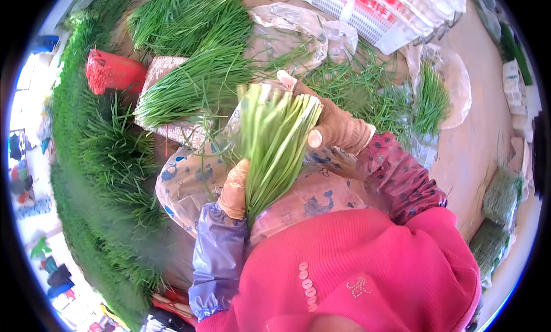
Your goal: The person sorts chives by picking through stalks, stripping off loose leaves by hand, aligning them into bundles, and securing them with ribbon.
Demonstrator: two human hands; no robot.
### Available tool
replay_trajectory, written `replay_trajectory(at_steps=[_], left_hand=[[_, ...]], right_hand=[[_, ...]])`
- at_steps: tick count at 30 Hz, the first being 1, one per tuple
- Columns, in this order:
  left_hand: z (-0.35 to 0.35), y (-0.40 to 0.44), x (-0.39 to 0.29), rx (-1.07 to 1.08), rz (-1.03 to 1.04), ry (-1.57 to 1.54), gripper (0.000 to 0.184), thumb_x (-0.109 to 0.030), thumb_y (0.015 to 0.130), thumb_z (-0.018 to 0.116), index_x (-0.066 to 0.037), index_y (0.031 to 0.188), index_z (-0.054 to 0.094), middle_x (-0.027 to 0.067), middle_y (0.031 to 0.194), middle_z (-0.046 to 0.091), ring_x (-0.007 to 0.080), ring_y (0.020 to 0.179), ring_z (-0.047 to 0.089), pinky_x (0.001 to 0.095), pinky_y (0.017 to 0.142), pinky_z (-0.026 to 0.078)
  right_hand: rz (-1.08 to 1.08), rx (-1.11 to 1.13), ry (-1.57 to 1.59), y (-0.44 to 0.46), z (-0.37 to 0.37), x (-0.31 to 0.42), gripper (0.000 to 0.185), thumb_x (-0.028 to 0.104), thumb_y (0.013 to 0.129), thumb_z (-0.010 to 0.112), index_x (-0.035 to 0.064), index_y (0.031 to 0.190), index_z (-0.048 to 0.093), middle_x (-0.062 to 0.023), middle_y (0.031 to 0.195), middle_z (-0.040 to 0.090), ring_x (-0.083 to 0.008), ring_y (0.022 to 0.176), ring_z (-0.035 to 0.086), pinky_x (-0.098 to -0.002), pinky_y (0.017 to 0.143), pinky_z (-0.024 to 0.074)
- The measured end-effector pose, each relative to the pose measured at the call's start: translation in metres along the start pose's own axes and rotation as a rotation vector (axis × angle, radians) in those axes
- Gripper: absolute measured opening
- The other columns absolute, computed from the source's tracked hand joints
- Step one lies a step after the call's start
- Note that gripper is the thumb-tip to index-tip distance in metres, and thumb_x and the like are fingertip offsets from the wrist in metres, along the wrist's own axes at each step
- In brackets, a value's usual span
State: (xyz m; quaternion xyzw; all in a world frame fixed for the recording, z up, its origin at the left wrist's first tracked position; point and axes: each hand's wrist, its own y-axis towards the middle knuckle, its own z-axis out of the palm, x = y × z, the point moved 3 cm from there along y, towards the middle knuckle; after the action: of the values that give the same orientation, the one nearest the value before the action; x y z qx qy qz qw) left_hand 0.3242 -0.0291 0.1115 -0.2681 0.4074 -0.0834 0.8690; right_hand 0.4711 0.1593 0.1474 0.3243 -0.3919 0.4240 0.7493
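Observation:
In the head view, my left hand (234, 188), in a tan glove, is wrapped round the lower part of a bundle of green stalks (275, 142). The bundle stands over my lap with its pale cut ends pointing up and away from me. My right hand (333, 122), in a brown glove with bare fingertips, is at the upper right side of the bundle, thumb and fingers apart. Whether its palm touches the stalks is hard to tell. Behind the bundle, more long green leaves (195, 85) lie on a patterned board (158, 73).
A large leaf pile (186, 19) lies at the back left, near a red bag (117, 72). Loose leaves (361, 91) and clear plastic (338, 36) are beyond my right hand. A white basket (370, 16) stands at the back. Long rows of leaves (86, 159) line the left side.

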Motion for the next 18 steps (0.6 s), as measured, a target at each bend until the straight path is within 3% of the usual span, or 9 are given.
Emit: replay_trajectory(at_steps=[2, 3, 5, 7, 9, 11, 14, 16, 18], left_hand=[[0.002, 0.006, 0.002, -0.073, 0.268, 0.625, 0.043, -0.037, 0.096, 0.052, -0.001, 0.118, 0.059, 0.0127, 0.100, 0.069, 0.0267, 0.088, 0.067, 0.0382, 0.075, 0.053], [0.004, 0.006, 0.002, -0.087, 0.275, 0.615, 0.043, -0.037, 0.096, 0.052, -0.001, 0.118, 0.059, 0.0127, 0.100, 0.069, 0.0267, 0.088, 0.067, 0.0382, 0.075, 0.053], [0.008, 0.007, -0.001, -0.243, 0.335, 1.416, 0.039, -0.032, 0.095, 0.051, 0.001, 0.115, 0.058, 0.0223, 0.093, 0.068, 0.0368, 0.083, 0.066, 0.0447, 0.072, 0.051], [0.036, 0.001, -0.021, -0.291, 0.339, 1.410, 0.040, -0.031, 0.093, 0.051, -0.001, 0.118, 0.055, 0.0273, 0.087, 0.064, 0.0431, 0.082, 0.063, 0.0503, 0.072, 0.049], [0.049, 0.002, -0.024, -0.245, 0.003, 1.616, 0.045, -0.033, 0.093, 0.050, -0.002, 0.125, 0.049, 0.0252, 0.087, 0.065, 0.0417, 0.082, 0.064, 0.0498, 0.072, 0.050], [0.051, 0.002, -0.027, -0.284, 0.023, 1.582, 0.047, -0.037, 0.093, 0.050, -0.005, 0.128, 0.047, 0.0232, 0.089, 0.066, 0.0404, 0.083, 0.064, 0.0488, 0.073, 0.050], [0.053, 0.004, -0.046, -0.288, 0.326, 1.412, 0.052, -0.031, 0.092, 0.056, -0.004, 0.134, 0.043, 0.0219, 0.111, 0.062, 0.0394, 0.097, 0.061, 0.0438, 0.080, 0.049], [0.055, 0.002, -0.063, -0.391, 0.865, 1.394, 0.063, -0.027, 0.088, 0.064, -0.004, 0.140, 0.037, 0.0192, 0.130, 0.053, 0.0351, 0.116, 0.053, 0.0395, 0.095, 0.044], [0.039, 0.002, -0.069, -0.423, 0.952, 1.438, 0.078, -0.016, 0.077, 0.073, 0.001, 0.142, 0.033, 0.0214, 0.138, 0.045, 0.0368, 0.123, 0.045, 0.0418, 0.106, 0.035]], right_hand=[[-0.070, -0.033, 0.207, 0.008, -0.001, -0.008, 0.111, 0.029, 0.067, 0.086, 0.0167, 0.152, 0.015, -0.0096, 0.135, 0.048, -0.0225, 0.123, 0.048, -0.0390, 0.105, 0.0361], [-0.059, -0.019, 0.206, 0.010, 0.003, -0.009, 0.111, 0.029, 0.067, 0.086, 0.0167, 0.152, 0.015, -0.0096, 0.135, 0.048, -0.0225, 0.123, 0.048, -0.0390, 0.105, 0.0361], [-0.037, -0.090, 0.391, 0.014, 0.015, -0.006, 0.104, 0.018, 0.073, 0.080, 0.0172, 0.152, 0.012, -0.0111, 0.130, 0.050, -0.0234, 0.120, 0.049, -0.0392, 0.103, 0.0390], [-0.011, -0.122, 0.289, 0.014, 0.021, 0.011, 0.085, 0.008, 0.075, 0.073, 0.0124, 0.148, 0.029, -0.0119, 0.117, 0.057, -0.0242, 0.113, 0.055, -0.0382, 0.095, 0.0449], [0.228, -0.157, 0.202, 0.014, 0.026, 0.019, 0.057, 0.004, 0.077, 0.069, 0.0059, 0.130, 0.049, -0.0108, 0.104, 0.062, -0.0231, 0.100, 0.060, -0.0353, 0.087, 0.0493], [0.183, -0.307, 0.318, 0.013, 0.030, 0.020, 0.025, 0.000, 0.079, 0.062, 0.0046, 0.102, 0.056, -0.0111, 0.096, 0.063, -0.0206, 0.087, 0.063, -0.0333, 0.081, 0.0515], [0.066, -0.278, -0.031, 0.027, 0.019, 0.078, 0.022, 0.013, 0.084, 0.060, 0.0072, 0.104, 0.055, -0.0128, 0.101, 0.063, -0.0196, 0.087, 0.063, -0.0316, 0.076, 0.0522], [-0.092, -0.383, -0.279, 0.034, -0.023, 0.126, 0.024, 0.015, 0.083, 0.063, 0.0079, 0.105, 0.055, -0.0135, 0.106, 0.063, -0.0191, 0.086, 0.064, -0.0314, 0.075, 0.0531], [-0.415, -0.333, -0.212, 0.038, -0.010, 0.189, 0.030, 0.014, 0.083, 0.062, 0.0071, 0.110, 0.055, -0.0163, 0.112, 0.063, -0.0244, 0.095, 0.064, -0.0365, 0.082, 0.0533]])
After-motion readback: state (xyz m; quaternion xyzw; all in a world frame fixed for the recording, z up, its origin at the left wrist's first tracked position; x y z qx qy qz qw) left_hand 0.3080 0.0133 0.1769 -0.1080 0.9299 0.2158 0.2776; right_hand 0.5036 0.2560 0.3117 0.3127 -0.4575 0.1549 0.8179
